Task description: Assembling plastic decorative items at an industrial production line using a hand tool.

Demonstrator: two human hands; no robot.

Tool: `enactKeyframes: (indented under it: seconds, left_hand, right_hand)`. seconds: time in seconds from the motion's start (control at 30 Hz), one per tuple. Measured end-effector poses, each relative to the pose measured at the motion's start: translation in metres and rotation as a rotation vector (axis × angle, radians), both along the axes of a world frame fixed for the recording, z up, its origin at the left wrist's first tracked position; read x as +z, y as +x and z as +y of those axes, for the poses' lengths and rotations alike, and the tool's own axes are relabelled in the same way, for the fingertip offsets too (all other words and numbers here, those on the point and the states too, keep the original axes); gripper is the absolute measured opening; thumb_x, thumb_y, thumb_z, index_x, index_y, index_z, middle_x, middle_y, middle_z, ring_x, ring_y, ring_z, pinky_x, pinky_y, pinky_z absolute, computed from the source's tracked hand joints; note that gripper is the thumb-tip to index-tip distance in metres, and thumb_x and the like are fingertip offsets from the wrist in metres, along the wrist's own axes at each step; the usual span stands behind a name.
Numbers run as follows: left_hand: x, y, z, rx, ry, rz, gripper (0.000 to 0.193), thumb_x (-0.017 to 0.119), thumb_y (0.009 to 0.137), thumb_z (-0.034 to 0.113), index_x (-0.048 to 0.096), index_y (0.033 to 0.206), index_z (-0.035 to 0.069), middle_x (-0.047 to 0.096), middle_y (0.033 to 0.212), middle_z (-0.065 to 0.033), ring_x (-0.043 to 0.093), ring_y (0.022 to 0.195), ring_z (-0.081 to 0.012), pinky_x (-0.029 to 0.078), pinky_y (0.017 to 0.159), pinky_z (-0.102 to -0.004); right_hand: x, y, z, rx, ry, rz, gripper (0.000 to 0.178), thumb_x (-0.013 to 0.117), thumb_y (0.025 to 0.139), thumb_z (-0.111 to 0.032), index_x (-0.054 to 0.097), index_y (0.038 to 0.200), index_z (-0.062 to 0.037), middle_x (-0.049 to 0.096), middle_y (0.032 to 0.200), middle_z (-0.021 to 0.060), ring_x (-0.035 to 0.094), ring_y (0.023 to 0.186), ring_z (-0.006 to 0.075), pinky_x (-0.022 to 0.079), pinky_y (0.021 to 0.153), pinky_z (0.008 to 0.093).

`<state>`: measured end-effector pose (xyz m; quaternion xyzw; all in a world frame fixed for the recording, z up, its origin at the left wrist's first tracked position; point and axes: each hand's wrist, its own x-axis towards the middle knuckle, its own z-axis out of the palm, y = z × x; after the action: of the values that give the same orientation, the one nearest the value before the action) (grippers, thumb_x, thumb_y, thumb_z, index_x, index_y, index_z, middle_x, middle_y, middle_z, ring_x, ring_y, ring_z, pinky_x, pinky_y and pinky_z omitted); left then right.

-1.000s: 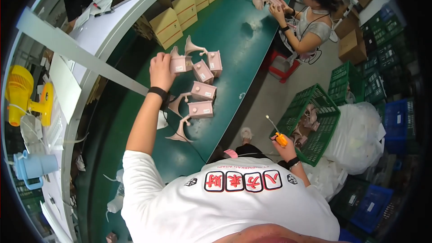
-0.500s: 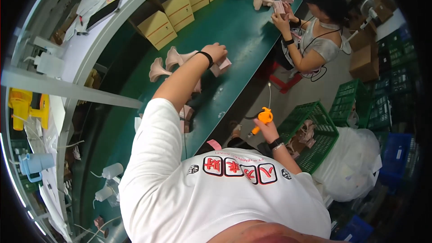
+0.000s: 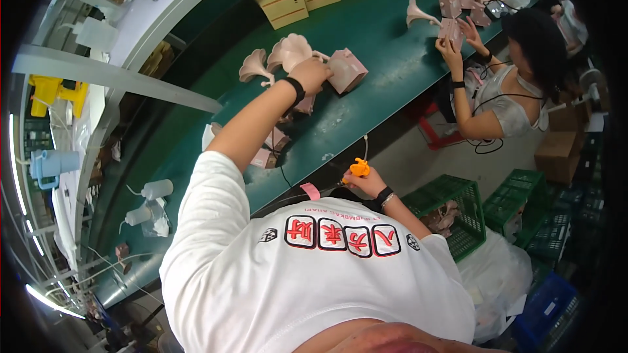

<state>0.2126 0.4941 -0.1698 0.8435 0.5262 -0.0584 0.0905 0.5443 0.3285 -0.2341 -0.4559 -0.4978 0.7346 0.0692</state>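
My left hand (image 3: 310,76) is closed at the edge of a pink toy-like gramophone, whose square box (image 3: 347,70) stands beside my fingertips on the green bench. A flared horn (image 3: 293,52) rises just behind that hand. To its left is a second pink horn (image 3: 254,67), and more pink boxes (image 3: 265,155) lie under my forearm. My right hand (image 3: 370,183) grips an orange hand tool (image 3: 359,167) with a cord, off the bench's near edge. My fingers partly cover the tool, so its exact kind is unclear.
Yellow cartons (image 3: 280,1) line the bench's far side. At right a co-worker (image 3: 517,91) handles a pink gramophone (image 3: 450,31) near several others. Green crates (image 3: 468,242) and plastic bags stand on the floor at right. White squeeze bottles (image 3: 157,189) stand at left.
The gramophone box by my left hand now shows a different side and sits apart from my palm. My right hand has brought the orange tool nearer the bench. The whole view has shifted.
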Motion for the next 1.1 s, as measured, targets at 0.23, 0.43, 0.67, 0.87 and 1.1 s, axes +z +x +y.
enactKeyframes:
  seconds: [0.23,0.43,0.67,0.87,1.1]
  left_hand:
    - [-0.021,0.006,-0.017,0.328,0.289,-0.148,0.028,0.064,0.084,0.019,0.064,0.110,0.009,0.066,0.108,-0.0076,0.065,0.103,-0.0293,0.051,0.085,-0.0480]
    - [-0.023,-0.019,0.034,0.610,0.086,0.297,0.023,0.065,0.087,0.024,0.071,0.105,0.011,0.068,0.109,-0.0082,0.064,0.107,-0.0270,0.046,0.087,-0.0435]
    - [0.038,0.049,0.033,0.104,-0.334,0.500,0.027,0.063,0.088,0.035,0.077,0.104,0.019,0.073,0.110,-0.0063,0.064,0.113,-0.0231,0.044,0.090,-0.0371]
    - [0.069,0.367,-0.080,-0.071,-0.111,0.388,0.026,0.066,0.086,0.033,0.076,0.108,0.024,0.072,0.114,-0.0031,0.067,0.109,-0.0248,0.049,0.088,-0.0395]
    - [0.096,0.677,-0.207,-0.397,-0.135,0.422,0.027,0.066,0.086,0.030,0.075,0.110,0.021,0.072,0.114,-0.0058,0.068,0.106,-0.0266,0.052,0.085,-0.0419]
  right_hand:
    - [-0.014,-0.007,0.005,0.053,0.005,0.036,0.016,0.073,0.088,-0.017,0.066,0.094,-0.0035,0.067,0.084,0.0024,0.064,0.071,0.0098,0.053,0.067,0.0244]
    - [-0.021,-0.031,0.021,0.108,0.096,0.042,0.017,0.073,0.087,-0.018,0.067,0.093,-0.0035,0.068,0.086,0.0034,0.065,0.076,0.0126,0.053,0.072,0.0274]
    - [-0.009,0.032,-0.070,-0.050,0.106,0.009,0.016,0.073,0.087,-0.017,0.066,0.091,-0.0042,0.067,0.086,0.0011,0.062,0.081,0.0105,0.051,0.077,0.0279]
    - [-0.012,0.194,-0.296,-0.522,0.103,0.041,0.018,0.074,0.086,-0.019,0.066,0.093,-0.0044,0.069,0.088,0.0042,0.065,0.082,0.0143,0.052,0.077,0.0300]
    - [-0.002,0.268,-0.431,-0.957,0.138,0.012,0.019,0.073,0.088,-0.019,0.067,0.096,-0.0032,0.069,0.092,0.0048,0.065,0.086,0.0151,0.052,0.080,0.0298]
